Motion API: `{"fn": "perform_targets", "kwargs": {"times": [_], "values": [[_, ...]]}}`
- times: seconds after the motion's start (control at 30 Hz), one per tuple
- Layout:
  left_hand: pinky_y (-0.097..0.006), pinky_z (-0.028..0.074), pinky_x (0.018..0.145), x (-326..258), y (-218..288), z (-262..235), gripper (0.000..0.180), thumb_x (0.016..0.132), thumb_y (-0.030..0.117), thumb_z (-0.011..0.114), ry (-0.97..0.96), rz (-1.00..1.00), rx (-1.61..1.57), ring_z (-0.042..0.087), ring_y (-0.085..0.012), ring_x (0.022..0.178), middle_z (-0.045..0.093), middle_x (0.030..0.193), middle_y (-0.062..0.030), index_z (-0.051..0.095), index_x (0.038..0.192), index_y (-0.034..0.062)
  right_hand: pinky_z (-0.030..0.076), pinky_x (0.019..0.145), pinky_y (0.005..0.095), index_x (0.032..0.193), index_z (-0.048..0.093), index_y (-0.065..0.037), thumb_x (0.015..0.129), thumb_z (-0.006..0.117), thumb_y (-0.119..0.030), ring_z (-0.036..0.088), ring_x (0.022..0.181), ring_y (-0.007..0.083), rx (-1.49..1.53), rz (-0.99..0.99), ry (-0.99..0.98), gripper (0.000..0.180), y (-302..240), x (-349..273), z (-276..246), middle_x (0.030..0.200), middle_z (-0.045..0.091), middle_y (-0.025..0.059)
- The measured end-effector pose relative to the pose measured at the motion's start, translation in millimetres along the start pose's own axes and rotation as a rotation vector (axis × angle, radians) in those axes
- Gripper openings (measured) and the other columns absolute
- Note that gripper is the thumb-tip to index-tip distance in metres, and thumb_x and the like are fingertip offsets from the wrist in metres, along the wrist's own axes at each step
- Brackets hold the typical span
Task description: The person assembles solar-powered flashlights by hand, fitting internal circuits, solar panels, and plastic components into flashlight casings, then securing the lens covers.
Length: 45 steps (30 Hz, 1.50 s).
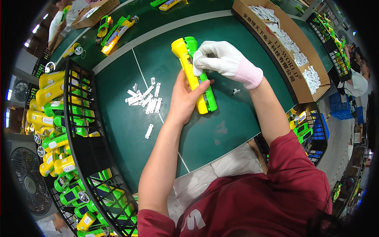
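Note:
My bare left hand (186, 94) is wrapped round a yellow flashlight housing (184, 55) and a green one (210, 98), which lie side by side above the table. Whether they are two bodies or joined halves, I cannot tell. My right hand (223, 59), in a white glove with a pink cuff, pinches a white oblong plastic piece (196, 63) against the housings near their wide heads. To the left of my left hand, several small white plastic strips (150, 103) lie in a loose pile. One strip (149, 131) sits apart, nearer to me.
A cardboard box (272, 51) of small white parts stands at the far right. Black crates (85, 138) full of yellow and green flashlights line the left side. More flashlights (116, 33) rest beyond the green table's (229, 122) far edge. A small white part (236, 91) lies below my right wrist.

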<state>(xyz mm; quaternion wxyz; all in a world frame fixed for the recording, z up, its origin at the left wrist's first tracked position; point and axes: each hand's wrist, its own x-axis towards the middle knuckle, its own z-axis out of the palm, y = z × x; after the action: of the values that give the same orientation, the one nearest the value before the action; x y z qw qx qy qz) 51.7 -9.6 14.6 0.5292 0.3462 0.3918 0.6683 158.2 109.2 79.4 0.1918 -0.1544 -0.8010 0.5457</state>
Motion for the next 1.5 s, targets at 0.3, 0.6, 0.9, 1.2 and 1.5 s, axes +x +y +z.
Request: {"fn": "perform_targets", "kwargs": {"times": [0.3,0.6,0.9,1.2,1.5], "values": [[-0.035,0.048,0.086,2,-4,-2,0.052,0.085,0.010,0.060,0.015,-0.018,0.027,0.058,-0.0207,0.095,0.052,0.110,-0.0097,0.032,0.128,0.0035,0.044,0.067,0.0233,0.071,0.056,0.000,0.080,0.058,-0.011,0.055,0.071,0.0105,-0.122,0.017,0.026,0.015,-5,1,2,0.076,0.055,0.0040],[-0.033,0.048,0.081,1,-12,-6,0.058,0.085,0.011,0.060,0.017,0.074,0.143,0.057,-0.0168,0.088,0.051,0.106,-0.0073,0.026,0.132,0.0074,0.047,0.060,0.0269,0.079,0.059,0.001,0.070,0.067,-0.019,0.056,0.064,0.0137,-0.076,0.063,0.196,0.023,-7,-3,15,0.084,0.057,0.0099],[-0.026,0.046,0.059,-2,-5,3,0.048,0.092,0.053,0.031,0.055,-0.014,0.078,0.055,-0.0136,0.066,0.056,0.082,-0.0074,0.040,0.111,0.0096,0.045,0.061,0.0235,0.112,0.049,-0.003,0.065,0.073,-0.025,0.052,0.063,0.0088,-0.233,0.004,0.484,0.057,-14,-14,30,0.101,0.051,0.0100],[-0.026,0.046,0.057,-4,4,7,0.037,0.090,0.042,0.045,-0.052,-0.097,-0.084,0.055,-0.0154,0.062,0.054,0.079,-0.0102,0.039,0.102,0.0075,0.046,0.066,0.0224,0.094,0.065,0.000,0.073,0.065,-0.023,0.059,0.071,0.0097,0.040,0.012,0.455,0.030,-14,-7,14,0.081,0.062,0.0072],[-0.027,0.044,0.057,-3,4,8,0.038,0.089,0.041,0.046,-0.088,-0.117,-0.093,0.054,-0.0151,0.061,0.054,0.078,-0.0101,0.039,0.104,0.0077,0.047,0.068,0.0221,0.092,0.065,0.004,0.070,0.071,-0.017,0.060,0.072,0.0103,0.184,0.037,0.470,0.031,-20,-9,18,0.081,0.065,0.0076]]}}
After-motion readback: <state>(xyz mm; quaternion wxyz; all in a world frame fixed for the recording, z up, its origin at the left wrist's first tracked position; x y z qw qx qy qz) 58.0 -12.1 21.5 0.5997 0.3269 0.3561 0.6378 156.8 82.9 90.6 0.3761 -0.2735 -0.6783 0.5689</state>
